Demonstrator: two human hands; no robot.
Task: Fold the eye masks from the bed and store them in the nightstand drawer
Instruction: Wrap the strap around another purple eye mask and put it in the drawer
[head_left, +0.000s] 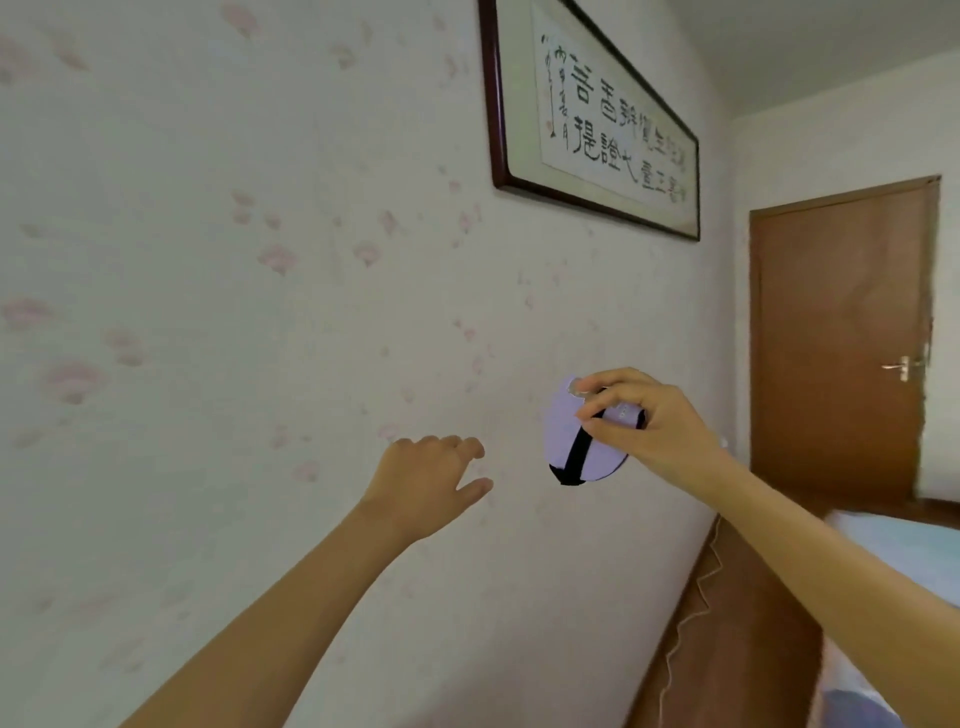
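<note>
A folded lilac eye mask (566, 441) with a black strap across it hangs in the air in front of the wall. My right hand (654, 421) pinches its upper edge between thumb and fingers. My left hand (431, 478) is stretched out to the left of the mask, apart from it, fingers loosely spread and holding nothing. A strip of the bed (904, 551) with pale blue bedding shows at the lower right. The nightstand and its drawer are out of view.
A wall with pink floral wallpaper (234, 312) fills most of the view. A dark-framed calligraphy picture (597, 119) hangs high on it. A brown wooden headboard (737, 639) runs along the wall at lower right. A brown door (841, 338) with a metal handle stands at the far right.
</note>
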